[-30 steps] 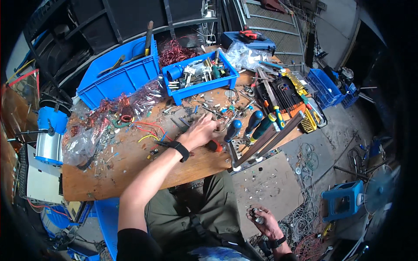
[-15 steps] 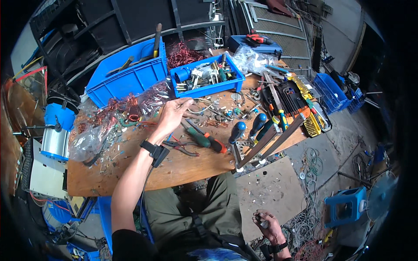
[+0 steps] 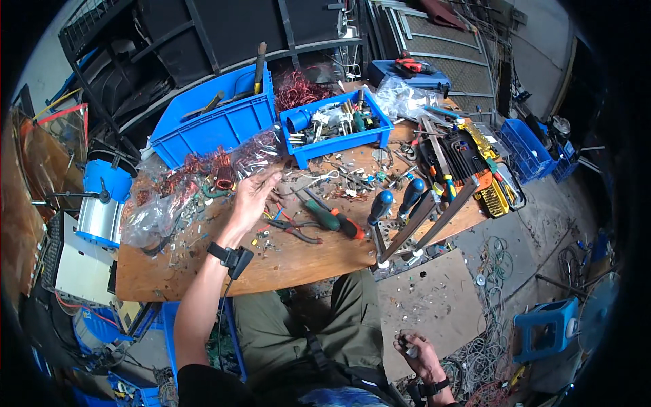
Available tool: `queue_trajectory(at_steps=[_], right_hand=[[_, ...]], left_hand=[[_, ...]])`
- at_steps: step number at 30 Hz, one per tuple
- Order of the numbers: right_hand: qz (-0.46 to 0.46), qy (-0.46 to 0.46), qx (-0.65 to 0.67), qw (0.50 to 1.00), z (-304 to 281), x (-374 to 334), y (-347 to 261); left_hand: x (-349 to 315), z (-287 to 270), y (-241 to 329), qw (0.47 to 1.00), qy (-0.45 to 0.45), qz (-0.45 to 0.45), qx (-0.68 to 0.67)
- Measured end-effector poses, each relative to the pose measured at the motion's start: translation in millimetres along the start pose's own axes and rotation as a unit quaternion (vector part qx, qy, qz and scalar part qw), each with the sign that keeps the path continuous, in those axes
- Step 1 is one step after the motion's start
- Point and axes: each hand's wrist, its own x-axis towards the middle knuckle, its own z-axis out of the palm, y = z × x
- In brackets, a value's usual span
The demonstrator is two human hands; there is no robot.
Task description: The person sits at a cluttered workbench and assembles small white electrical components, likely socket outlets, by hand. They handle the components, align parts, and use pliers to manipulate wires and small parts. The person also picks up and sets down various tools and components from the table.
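My left hand (image 3: 253, 198) is over the middle of the workbench (image 3: 203, 275), fingers stretched toward the right and nothing visible in them. Just right of it lie a green-handled screwdriver (image 3: 322, 214), an orange-and-black-handled one (image 3: 348, 225) and dark pliers with red-tipped handles (image 3: 298, 230). Small wire and metal scraps (image 3: 352, 183) are strewn beyond. Low at the right, away from the bench, my right hand (image 3: 419, 354) is curled palm-up around something small and pale that I cannot make out. Its fingertips look dark.
A blue bin of metal parts (image 3: 339, 144) and a larger blue crate (image 3: 217, 129) stand at the back. Copper coils (image 3: 220, 173) lie left. An upright metal frame (image 3: 410, 234) with blue-handled tools (image 3: 381, 205) rises at the bench's right edge. Tangled cables (image 3: 491, 325) cover floor.
My left hand has drawn back toward me and leftward from the scraps near the blue bin. The whole view has shifted slightly. My right hand keeps nearly the same pose.
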Motion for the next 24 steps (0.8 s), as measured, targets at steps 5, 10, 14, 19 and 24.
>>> queue_trajectory(at_steps=[5,10,14,19,24], right_hand=[[-0.004,0.019,0.005,1.0,-4.8,-3.8,0.2],[-0.004,0.014,0.008,1.0,-9.7,-6.2,2.6],[0.0,0.044,0.003,0.999,-12.5,-6.6,3.9],[-0.015,0.055,0.009,0.998,-23.3,-6.1,5.1],[-0.033,0.089,0.045,0.994,-39.8,-14.7,8.1]], left_hand=[[-0.7,10.3,7.4,0.997,-0.006,-0.055,-0.048],[13.0,21.3,9.6,0.996,-0.008,-0.081,-0.04],[52.5,35.1,5.7,0.997,-0.02,-0.072,0.0],[129.9,52.0,13.0,0.99,0.03,-0.043,-0.133],[155.7,49.3,21.3,0.993,-0.02,-0.117,0.003]])
